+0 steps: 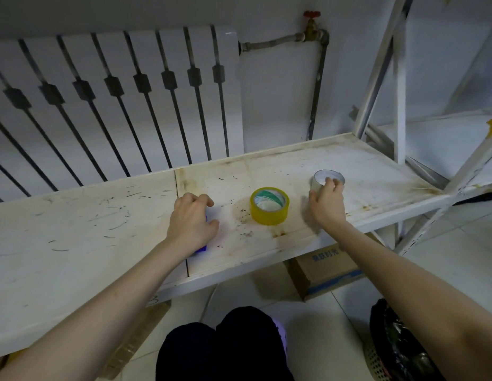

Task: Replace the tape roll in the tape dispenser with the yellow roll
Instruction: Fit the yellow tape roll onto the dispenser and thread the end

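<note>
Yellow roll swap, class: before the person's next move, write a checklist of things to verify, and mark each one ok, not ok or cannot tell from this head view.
1. Yellow roll free to pick up: ok. It lies flat on the shelf between the hands, and neither hand touches it.
2. Dispenser held steady: cannot tell. The left hand covers it; only a blue edge shows.
3. Old roll out of the dispenser: cannot tell, hidden under the left hand.
4. Right hand free for the yellow roll: not ok. Its fingers rest on the clear roll.
5. Clear roll set apart from the yellow roll: ok, a gap shows between them.
</note>
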A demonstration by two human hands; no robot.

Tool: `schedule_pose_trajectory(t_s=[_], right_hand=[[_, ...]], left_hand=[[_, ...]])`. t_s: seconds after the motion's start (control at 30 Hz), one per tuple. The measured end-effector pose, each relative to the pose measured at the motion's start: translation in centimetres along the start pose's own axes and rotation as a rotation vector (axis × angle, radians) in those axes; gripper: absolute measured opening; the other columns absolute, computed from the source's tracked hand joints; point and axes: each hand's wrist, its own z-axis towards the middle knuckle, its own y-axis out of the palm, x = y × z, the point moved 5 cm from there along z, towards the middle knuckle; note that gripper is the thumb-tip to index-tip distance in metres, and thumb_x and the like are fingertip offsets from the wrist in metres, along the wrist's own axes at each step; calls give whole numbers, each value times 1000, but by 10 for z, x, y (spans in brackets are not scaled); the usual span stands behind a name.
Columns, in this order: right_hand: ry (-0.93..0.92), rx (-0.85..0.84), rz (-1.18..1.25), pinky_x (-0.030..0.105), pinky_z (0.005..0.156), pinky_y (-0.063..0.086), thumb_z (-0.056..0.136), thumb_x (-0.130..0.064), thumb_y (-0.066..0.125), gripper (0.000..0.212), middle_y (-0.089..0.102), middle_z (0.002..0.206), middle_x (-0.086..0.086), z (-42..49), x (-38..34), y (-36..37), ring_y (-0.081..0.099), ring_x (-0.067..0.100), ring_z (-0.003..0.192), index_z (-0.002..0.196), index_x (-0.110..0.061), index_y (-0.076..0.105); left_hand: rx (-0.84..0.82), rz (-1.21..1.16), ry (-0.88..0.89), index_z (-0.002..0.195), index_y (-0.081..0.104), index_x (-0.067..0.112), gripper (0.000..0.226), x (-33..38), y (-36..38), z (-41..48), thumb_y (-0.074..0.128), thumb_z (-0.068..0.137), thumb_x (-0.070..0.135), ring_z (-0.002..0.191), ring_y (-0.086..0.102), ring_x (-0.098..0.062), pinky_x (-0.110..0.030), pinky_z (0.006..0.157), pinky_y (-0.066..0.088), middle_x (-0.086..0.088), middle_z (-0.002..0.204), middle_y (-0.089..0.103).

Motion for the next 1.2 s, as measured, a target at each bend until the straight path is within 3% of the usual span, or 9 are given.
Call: schedule_pose_trajectory(t_s=[0.2,0.33,0.4,0.5,0.67,0.87,1.03,1.13,1.2], right_hand=[[-339,-82,62,38,96,42,95,-20,47,34,53,129,14,-21,-47,8,50,30,118,125,-4,52],[-578,-169,-266,36,81,45,91,-35,50,31,67,103,8,-42,-73,27,60,28,97,106,-13,65],[-614,-198,-453,35,84,42,87,-41,52,34,68,103,5,-48,-75,37,59,27,98,106,-16,66],[-577,-215,-527,32,86,40,86,-29,53,30,68,109,5,-50,-73,44,58,26,103,113,-18,63],[-481,-230,-260,36,80,51,85,-20,57,29,68,110,11,-61,-71,40,62,33,99,113,-14,65],[-370,-193,189,25,80,39,86,-16,64,31,65,113,12,-78,-83,27,58,27,100,115,-6,63],[-330,-294,544,14,63,38,93,-11,52,11,58,76,-4,-99,-107,18,51,10,71,88,-14,61],[-220,-316,634,25,61,37,96,-14,45,23,48,66,-6,-107,-119,29,43,10,62,76,-22,55],[-155,-310,608,29,62,37,97,-17,42,24,48,67,-3,-112,-125,40,44,13,63,76,-21,54]], left_hand=[[-12,8,2,122,54,16,40,1,2,1,59,82,22,121,40,-31,-37,95,41,-11,125,49],[10,-17,4,121,54,15,39,2,-5,0,58,83,20,123,39,-31,-34,94,38,-11,126,48],[21,-32,-6,122,54,16,39,0,-9,-2,59,83,19,123,38,-31,-32,93,37,-11,127,48],[64,-91,-46,126,50,15,45,-8,-16,-5,60,82,18,125,38,-31,-33,93,37,-12,129,46],[145,-305,-192,134,40,10,59,-36,-24,-11,64,81,18,127,41,-31,-34,94,39,-14,136,42],[37,-554,-381,133,38,8,52,-60,-16,-26,59,88,23,116,51,-30,-36,85,44,-14,133,49],[-34,-487,-376,130,39,10,46,-69,-13,-33,55,90,22,93,54,-24,-37,77,48,-14,122,58],[-14,-454,-388,127,44,8,41,-75,-12,-33,55,88,16,92,52,-22,-33,75,43,-10,115,59],[-36,-445,-377,108,55,11,22,-77,-8,-32,54,86,11,94,57,-24,-35,76,48,-7,105,61]])
